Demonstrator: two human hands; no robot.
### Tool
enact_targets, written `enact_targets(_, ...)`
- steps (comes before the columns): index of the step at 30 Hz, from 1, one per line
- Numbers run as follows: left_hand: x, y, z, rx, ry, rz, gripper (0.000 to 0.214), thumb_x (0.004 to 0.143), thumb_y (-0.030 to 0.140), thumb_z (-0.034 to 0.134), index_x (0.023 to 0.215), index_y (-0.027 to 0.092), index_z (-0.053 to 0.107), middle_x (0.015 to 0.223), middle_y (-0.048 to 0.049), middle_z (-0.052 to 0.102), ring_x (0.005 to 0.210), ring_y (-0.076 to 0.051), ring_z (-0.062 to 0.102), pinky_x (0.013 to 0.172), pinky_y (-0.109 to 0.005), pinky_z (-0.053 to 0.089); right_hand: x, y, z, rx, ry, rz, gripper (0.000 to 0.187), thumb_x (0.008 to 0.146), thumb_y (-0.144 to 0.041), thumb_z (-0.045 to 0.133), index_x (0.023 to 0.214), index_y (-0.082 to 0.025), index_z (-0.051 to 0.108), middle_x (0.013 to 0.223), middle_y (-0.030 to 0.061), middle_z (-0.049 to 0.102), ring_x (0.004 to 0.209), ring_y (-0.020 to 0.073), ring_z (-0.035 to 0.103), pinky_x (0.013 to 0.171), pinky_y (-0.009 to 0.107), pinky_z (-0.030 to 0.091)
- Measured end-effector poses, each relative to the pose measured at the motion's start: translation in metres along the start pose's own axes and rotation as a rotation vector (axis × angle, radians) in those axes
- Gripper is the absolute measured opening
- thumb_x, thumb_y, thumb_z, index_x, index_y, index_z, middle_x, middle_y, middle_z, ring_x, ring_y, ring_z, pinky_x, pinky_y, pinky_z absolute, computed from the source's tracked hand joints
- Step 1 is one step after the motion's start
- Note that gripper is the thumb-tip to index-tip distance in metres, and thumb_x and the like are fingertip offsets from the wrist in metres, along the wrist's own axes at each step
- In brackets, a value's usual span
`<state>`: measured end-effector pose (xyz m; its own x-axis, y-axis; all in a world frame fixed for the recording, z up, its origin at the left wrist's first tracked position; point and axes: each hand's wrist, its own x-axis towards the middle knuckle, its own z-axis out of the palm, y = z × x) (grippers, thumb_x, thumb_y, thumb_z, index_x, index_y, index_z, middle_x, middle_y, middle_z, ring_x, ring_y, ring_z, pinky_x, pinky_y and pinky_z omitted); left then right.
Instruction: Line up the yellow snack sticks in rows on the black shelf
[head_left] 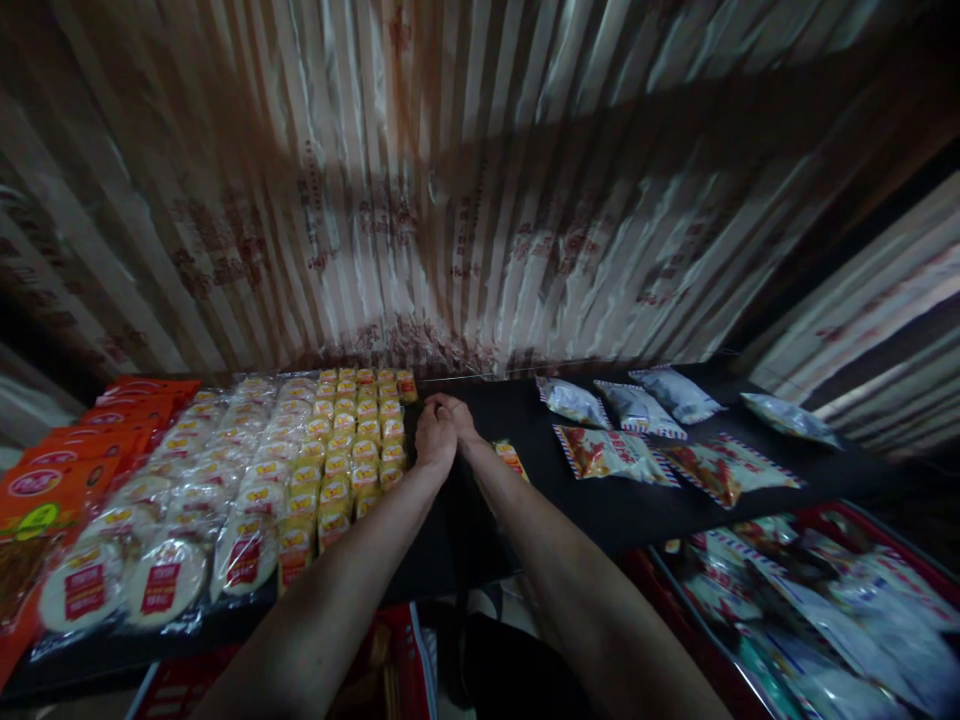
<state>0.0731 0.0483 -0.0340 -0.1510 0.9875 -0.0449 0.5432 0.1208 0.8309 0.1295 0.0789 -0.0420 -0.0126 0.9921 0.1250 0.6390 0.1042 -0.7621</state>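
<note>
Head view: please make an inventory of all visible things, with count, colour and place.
Table: one, black, across the view
Orange packets: several, orange, far left
Round packets: many, white with red labels, left
Small packets: many, yellow, left of centre
Lone packet: one, yellow, right of centre
Pale bags: four, white and blue, right rear
Red-printed bags: two, red and white, nearer right
Right crate: one, red, lower right
Crated bags: many, mostly white, inside it
Lower crate: one, red, below table
Sheeting: count unclear, pale, printed, behind and right
Forearms: two, bare, bottom centre
Left hand: one, bare, centre
Right hand: one, bare, centre
</note>
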Motion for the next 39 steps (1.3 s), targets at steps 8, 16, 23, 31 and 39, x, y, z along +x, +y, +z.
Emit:
enact_targets(8,-0.062,0.023,-0.003,0.021,-0.205,-0.052,0.042,0.088,0.022,0.037,0.126,0.016,0.052,0.134,-0.0107,0.055,0.125,-0.021,0.05,0.105,-0.033,0.037,-0.044,0.023,-0.072,-0.314,0.106,0.069,0.025,0.084,-0.017,0.049,0.099,-0.018,0.07,0.1,0.0075,0.071,0.088,0.017,0.065,0.08,0.025,0.047)
enact_targets(16,-0.129,0.007,0.019,0.245,-0.24,0.251,0.055,0.084,0.023,0.043,0.137,0.008,0.041,0.15,-0.0152,0.032,0.142,-0.025,0.02,0.116,-0.039,0.022,-0.124,0.051,-0.081,-0.246,0.4,0.089,0.028,0.083,-0.023,0.044,0.095,-0.016,0.069,0.1,0.0102,0.068,0.095,0.0207,0.06,0.089,0.033,0.045)
enact_targets(23,-0.154,-0.01,0.011,0.29,-0.223,0.28,0.051,0.089,0.022,0.037,0.137,0.008,0.041,0.153,-0.0161,0.023,0.143,-0.024,0.017,0.116,-0.037,0.022,-0.183,0.025,-0.049,-0.074,0.467,0.182,0.034,0.084,-0.029,0.039,0.098,-0.014,0.067,0.098,0.0135,0.065,0.093,0.0244,0.058,0.086,0.038,0.047)
enact_targets(31,-0.164,-0.035,0.002,0.257,-0.167,0.356,0.049,0.087,0.017,0.038,0.134,0.007,0.045,0.145,-0.0144,0.041,0.139,-0.021,0.029,0.116,-0.036,0.026,-0.2,0.024,-0.034,-0.1,0.468,0.082,0.035,0.086,-0.029,0.036,0.1,-0.014,0.064,0.1,0.0126,0.066,0.1,0.0237,0.056,0.092,0.038,0.043)
enact_targets(39,-0.161,-0.041,0.006,0.153,-0.074,0.344,0.051,0.079,0.011,0.045,0.129,0.004,0.048,0.137,-0.017,0.05,0.133,-0.023,0.04,0.114,-0.04,0.031,-0.196,0.026,-0.033,0.087,0.481,0.044,0.04,0.09,-0.039,0.035,0.104,-0.014,0.063,0.103,0.0132,0.067,0.096,0.0224,0.061,0.087,0.037,0.047)
